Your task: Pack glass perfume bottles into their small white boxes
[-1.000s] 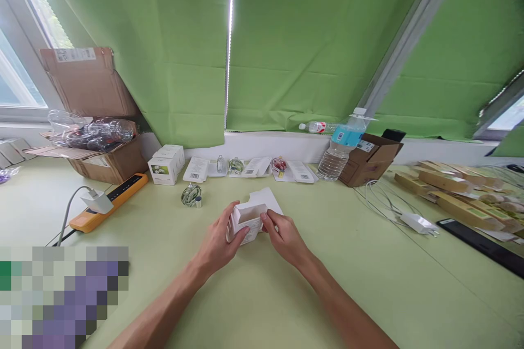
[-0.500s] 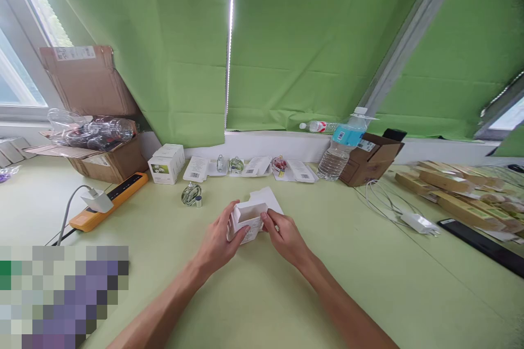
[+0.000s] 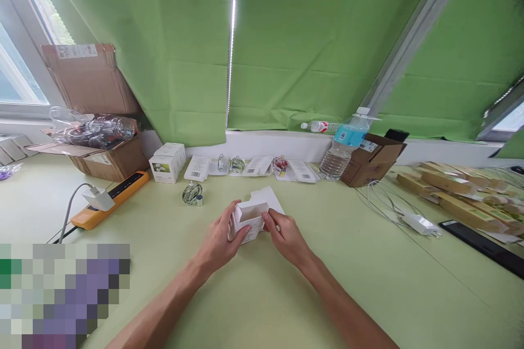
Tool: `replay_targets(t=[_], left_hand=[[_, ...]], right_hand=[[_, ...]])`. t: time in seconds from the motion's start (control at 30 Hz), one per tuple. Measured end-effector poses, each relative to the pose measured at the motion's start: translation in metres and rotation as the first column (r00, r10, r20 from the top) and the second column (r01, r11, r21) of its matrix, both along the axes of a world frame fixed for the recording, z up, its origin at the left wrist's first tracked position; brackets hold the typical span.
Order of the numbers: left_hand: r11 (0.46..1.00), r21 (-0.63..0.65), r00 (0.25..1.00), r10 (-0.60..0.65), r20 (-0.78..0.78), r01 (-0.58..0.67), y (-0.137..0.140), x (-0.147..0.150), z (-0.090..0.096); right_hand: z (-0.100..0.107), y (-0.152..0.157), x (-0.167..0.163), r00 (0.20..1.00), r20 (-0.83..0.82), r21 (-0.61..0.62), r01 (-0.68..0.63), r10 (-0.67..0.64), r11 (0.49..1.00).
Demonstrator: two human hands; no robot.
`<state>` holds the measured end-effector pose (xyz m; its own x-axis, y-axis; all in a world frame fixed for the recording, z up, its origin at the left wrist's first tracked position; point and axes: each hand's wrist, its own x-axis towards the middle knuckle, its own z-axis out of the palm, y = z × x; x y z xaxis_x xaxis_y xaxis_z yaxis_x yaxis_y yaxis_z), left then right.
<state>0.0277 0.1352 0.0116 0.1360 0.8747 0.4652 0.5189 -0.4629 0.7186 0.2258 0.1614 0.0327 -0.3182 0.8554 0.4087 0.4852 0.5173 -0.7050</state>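
Note:
A small white cardboard box (image 3: 254, 223) with an open top is in front of me, near the middle of the table. My left hand (image 3: 220, 237) is closed round its left side, thumb on the printed front face. At its right edge, the fingers of my right hand (image 3: 286, 233) are pinched together on the cardboard. White card (image 3: 269, 196) shows just behind the box; whether it is joined to the box I cannot tell. Further back on the left lies a coiled string of wire (image 3: 191, 193) with a small silver cylinder (image 3: 199, 200) beside it.
Along the back stand white boxes (image 3: 167, 164), printed leaflets (image 3: 197, 168), wire coils (image 3: 237, 164) and a large water bottle (image 3: 341, 147). An orange power strip (image 3: 88, 218) and an open carton (image 3: 110, 161) are left. A charger (image 3: 421, 223) and black phone (image 3: 477, 242) lie right.
The view has shifted very slightly. Both hands keep the same grip on the box, with the right fingertips a touch nearer its open top edge.

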Motion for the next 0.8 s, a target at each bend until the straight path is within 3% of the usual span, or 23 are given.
replay_targets(t=[0.8], left_hand=[[1.000,0.012,1.000,0.001,-0.015,-0.001,0.0001,-0.0004,0.0015]], right_hand=[[0.0025,-0.0020,-0.0006,1.000,-0.004,-0.017,0.003,-0.003,1.000]])
